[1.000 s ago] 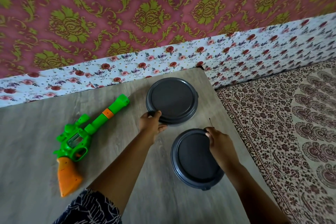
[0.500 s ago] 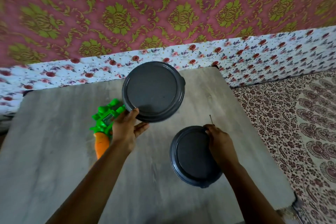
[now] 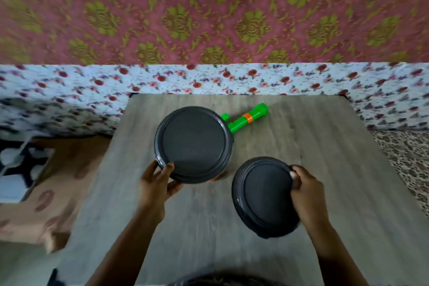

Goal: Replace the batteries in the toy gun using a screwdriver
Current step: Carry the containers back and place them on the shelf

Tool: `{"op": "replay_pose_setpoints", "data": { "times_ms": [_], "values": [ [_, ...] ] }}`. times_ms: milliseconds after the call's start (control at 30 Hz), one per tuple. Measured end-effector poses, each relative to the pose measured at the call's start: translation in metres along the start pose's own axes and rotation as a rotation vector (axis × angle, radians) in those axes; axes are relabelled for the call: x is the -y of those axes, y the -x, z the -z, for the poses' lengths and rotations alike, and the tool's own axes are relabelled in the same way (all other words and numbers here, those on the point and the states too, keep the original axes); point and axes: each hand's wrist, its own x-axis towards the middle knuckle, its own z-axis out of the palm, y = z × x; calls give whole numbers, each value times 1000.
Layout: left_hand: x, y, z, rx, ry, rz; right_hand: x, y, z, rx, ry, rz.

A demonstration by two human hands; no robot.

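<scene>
Nearest the person: right hand (image 3: 306, 190) clamped on the right edge of the smaller dark round container (image 3: 264, 197), thumb on the lid rim, fingers wrapped round the side. Container looks tilted, near edge low; can't tell if it touches the desk (image 3: 336, 169)

Left of that container: left hand (image 3: 157, 181) pinching the near-left rim of the larger dark round container (image 3: 193, 144), thumb on top, fingers under. That one appears lifted off the desk, lid face toward the camera

Beyond the larger container: toy gun (image 3: 248, 118) lying on the desk, mostly hidden behind it. Only the green barrel with its orange band sticks out past the upper-right edge, pointing right and away. A sliver of orange shows under the container's near edge, probably the gun handle, not certain

Screwdriver and batteries: can't spot either

Behind the gun: desk far edge against a floral cloth strip (image 3: 232, 79), then pink-and-gold patterned wall (image 3: 209, 11). Frame is motion-blurred, worst on the left
</scene>
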Motion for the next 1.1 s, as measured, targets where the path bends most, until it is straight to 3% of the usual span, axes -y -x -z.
{"op": "replay_pose_setpoints", "data": {
  "times_ms": [333,800,1100],
  "values": [
    [11,21,31,-136,131,-6,39,-19,5,-36,-9,90],
    [14,55,112,-418,250,-55,110,-16,-64,155,-104,309],
    [5,46,204,-481,392,-87,179,28,-124,255,-83,386]
  ]
}}
